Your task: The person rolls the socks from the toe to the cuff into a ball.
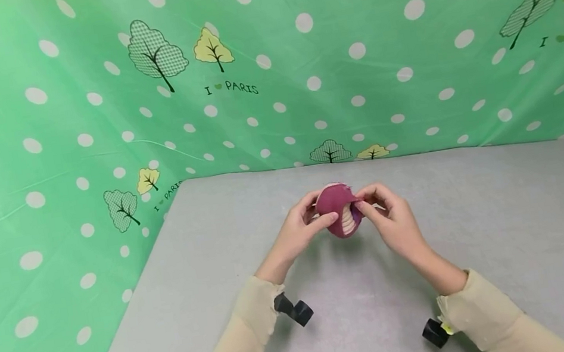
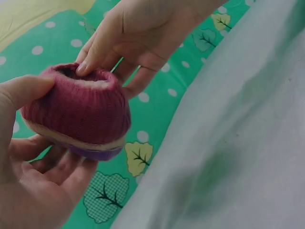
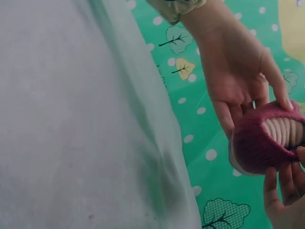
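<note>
A small maroon knitted baby shoe is held up above the table between both hands. Its sole shows a beige band and purple underside in the left wrist view. Through the opening, a pale ribbed lining is visible in the right wrist view. My left hand grips the shoe from the left, thumb on the knit and fingers under the sole. From the other side my right hand pinches the edge of the opening, its thumb just inside the rim in the left wrist view.
The grey table spreads beneath both arms. Behind it and to the left hangs a green cloth with white dots and printed trees. Black wrist devices sit by the beige sleeve cuffs.
</note>
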`<state>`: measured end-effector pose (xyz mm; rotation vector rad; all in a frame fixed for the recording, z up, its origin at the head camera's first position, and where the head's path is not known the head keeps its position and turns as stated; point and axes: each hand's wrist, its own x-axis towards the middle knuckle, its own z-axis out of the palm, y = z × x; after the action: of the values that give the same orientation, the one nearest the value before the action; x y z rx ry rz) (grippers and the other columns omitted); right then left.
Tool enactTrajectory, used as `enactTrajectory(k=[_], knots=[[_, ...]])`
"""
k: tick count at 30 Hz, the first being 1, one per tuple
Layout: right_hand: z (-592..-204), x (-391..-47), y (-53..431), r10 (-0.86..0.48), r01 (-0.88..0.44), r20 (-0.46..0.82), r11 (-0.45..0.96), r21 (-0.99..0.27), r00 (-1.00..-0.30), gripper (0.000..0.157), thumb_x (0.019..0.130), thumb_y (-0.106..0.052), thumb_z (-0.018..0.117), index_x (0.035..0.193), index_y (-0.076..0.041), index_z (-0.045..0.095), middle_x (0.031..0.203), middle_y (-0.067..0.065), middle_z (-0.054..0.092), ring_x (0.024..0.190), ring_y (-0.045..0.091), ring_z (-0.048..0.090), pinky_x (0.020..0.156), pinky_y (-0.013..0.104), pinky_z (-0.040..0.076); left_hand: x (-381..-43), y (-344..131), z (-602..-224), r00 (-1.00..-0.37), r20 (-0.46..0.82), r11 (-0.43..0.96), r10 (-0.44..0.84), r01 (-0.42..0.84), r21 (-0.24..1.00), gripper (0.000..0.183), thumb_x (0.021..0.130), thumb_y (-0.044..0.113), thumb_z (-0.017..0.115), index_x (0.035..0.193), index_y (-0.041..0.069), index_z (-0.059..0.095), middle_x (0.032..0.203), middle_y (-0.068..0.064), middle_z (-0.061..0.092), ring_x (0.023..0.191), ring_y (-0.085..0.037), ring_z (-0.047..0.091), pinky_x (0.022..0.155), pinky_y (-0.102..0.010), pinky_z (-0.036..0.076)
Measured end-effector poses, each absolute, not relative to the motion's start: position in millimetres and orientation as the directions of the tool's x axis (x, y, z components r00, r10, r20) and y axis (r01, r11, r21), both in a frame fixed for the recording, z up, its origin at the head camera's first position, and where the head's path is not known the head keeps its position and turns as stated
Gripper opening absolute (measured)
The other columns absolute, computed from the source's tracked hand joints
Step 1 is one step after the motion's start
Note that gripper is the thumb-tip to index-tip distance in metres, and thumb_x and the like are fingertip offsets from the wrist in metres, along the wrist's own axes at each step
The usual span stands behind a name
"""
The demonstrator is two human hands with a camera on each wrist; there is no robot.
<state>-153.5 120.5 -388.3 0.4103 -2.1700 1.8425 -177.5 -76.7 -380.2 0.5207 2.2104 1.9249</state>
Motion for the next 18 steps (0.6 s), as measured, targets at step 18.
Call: enactTrajectory(k=[18], knots=[[-394, -152, 118, -0.088, -0.344, 0.338, 0.064, -0.937, -0.937, 0.012, 0.099, 0.002, 0.054, 0.103, 0.014, 0.055, 0.093, -0.004, 0.061, 0.087, 0.000, 0.063, 0.078, 0.016, 0.057, -181, -74, -390, -0.989, 0.102, 0.200, 0.111, 0.122, 0.972, 0.043, 0.088, 0.018, 0.074, 0.118, 0.003, 0.049, 0.119, -0.017, 0.058, 0.106, -0.022, 0.057, 0.086, -0.032, 0.055]])
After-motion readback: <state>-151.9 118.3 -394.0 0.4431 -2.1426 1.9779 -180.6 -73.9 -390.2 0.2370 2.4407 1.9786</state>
